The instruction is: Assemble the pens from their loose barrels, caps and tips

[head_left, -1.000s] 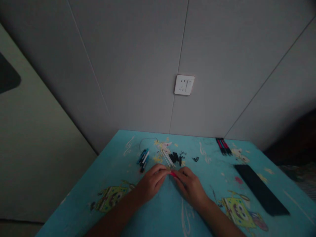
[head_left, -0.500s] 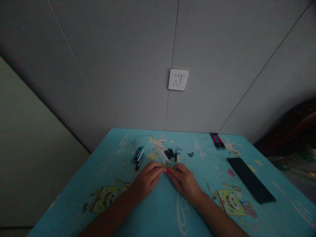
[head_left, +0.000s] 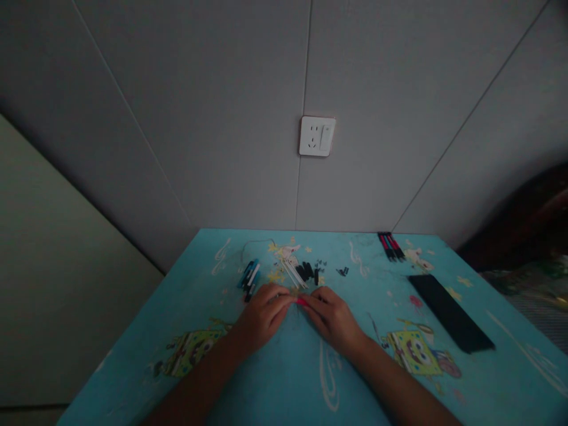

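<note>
Close together at the middle of the table, my left hand (head_left: 264, 313) and my right hand (head_left: 335, 316) both pinch a small red pen part (head_left: 302, 302). Its red middle shows between the fingertips, while its ends are hidden by them. Just beyond the hands lie thin white pen refills (head_left: 293, 274) side by side. Short black pen parts (head_left: 305, 271) lie right of the refills, with tiny dark pieces (head_left: 320, 262) behind them. A pile of blue, white and black pen barrels (head_left: 249, 278) rests beyond my left hand.
Several red, blue and black pens (head_left: 391, 247) lie in a row at the back right. A flat black case (head_left: 450, 313) lies on the right. Small black clips (head_left: 343, 271) sit right of centre. A wall with a socket (head_left: 316, 136) stands behind the blue patterned table (head_left: 284, 378).
The camera view has shifted slightly. Both hands keep their pinch on the red pen part, and a little more of its red shows between the fingers.
</note>
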{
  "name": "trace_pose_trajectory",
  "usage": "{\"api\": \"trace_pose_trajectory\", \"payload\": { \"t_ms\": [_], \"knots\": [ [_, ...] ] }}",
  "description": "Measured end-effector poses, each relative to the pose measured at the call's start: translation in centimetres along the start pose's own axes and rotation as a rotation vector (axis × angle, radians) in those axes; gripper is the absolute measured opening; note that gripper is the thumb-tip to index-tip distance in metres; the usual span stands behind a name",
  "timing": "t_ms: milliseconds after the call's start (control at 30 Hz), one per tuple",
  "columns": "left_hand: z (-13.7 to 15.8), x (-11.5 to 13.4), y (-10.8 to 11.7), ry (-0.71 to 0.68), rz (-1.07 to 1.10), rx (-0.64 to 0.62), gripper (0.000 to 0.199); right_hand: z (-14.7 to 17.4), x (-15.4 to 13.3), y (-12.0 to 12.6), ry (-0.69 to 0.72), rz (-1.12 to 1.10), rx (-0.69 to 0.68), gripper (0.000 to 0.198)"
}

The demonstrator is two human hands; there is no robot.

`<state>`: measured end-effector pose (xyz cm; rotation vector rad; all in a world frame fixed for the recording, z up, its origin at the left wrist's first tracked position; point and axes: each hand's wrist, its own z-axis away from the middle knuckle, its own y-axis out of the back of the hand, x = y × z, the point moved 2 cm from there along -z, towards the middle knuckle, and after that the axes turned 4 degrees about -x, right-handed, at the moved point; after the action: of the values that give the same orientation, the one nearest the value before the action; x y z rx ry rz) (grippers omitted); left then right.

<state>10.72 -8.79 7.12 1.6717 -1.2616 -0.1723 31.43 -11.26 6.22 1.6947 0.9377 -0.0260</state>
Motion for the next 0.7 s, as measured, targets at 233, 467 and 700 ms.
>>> {"api": "trace_pose_trajectory", "payload": {
  "t_ms": [233,467,700],
  "knots": [
    [0.0,0.0,-0.6,-0.013,0.068,0.012,0.030,-0.1,-0.3,0.2,0.036,-0.010,-0.022,0.030],
    [0.0,0.0,-0.9,0.051,0.223,0.042,0.021,-0.3,-1.2,0.3,0.082,-0.055,-0.025,0.026],
    [-0.1,0.3,0.0,0.057,0.311,0.141,0.014,-0.5,-0.8,0.1,0.039,-0.042,0.001,0.033]
  ]
}}
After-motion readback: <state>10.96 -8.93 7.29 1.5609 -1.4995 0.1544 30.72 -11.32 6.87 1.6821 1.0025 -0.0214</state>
